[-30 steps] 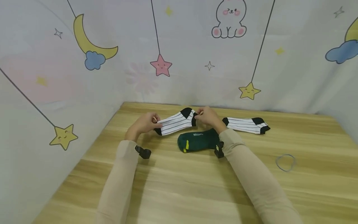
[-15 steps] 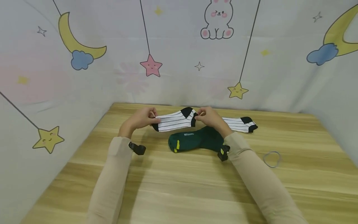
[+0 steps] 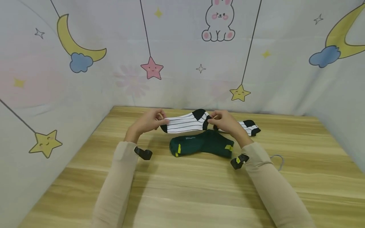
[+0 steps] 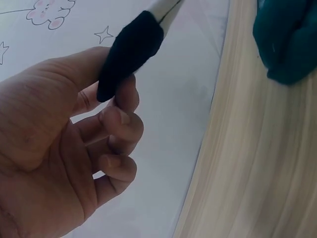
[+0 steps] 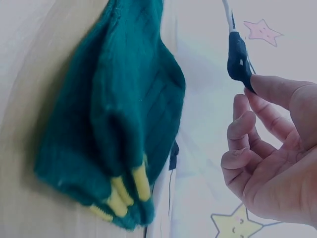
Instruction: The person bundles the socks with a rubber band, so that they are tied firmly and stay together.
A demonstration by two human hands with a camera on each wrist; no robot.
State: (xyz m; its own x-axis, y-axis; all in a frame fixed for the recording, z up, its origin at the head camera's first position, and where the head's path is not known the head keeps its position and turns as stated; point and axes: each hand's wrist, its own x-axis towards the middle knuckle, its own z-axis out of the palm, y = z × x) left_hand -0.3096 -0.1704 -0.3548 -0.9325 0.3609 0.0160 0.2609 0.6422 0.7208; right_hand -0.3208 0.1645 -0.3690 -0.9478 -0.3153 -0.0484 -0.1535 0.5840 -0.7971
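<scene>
Between my two hands a white sock with thin black stripes [image 3: 183, 123] is stretched out above the table. My left hand [image 3: 148, 122] pinches its black toe [image 4: 131, 47] between thumb and forefinger. At the other end, my right hand [image 3: 225, 121] pinches the black cuff [image 5: 239, 57]. Just in front lies a dark green sock [image 3: 196, 144] with yellow marks and the lettering COTTON. Its ribbed cuff end looms large in the right wrist view. A second striped sock [image 3: 247, 126] lies behind my right hand, which partly covers it.
A thin grey-blue loop [image 3: 280, 161] lies on the wooden table [image 3: 182, 190], partly hidden by my right sleeve. A pale cloth wall [image 3: 176, 88] with printed stars and moons stands along the table's back edge. Small black cameras sit at both wrists.
Both hands keep hold of the striped sock, raised slightly off the table. Over the last half second they have shifted right with it, uncovering the green sock's cuff. The head view has turned right.
</scene>
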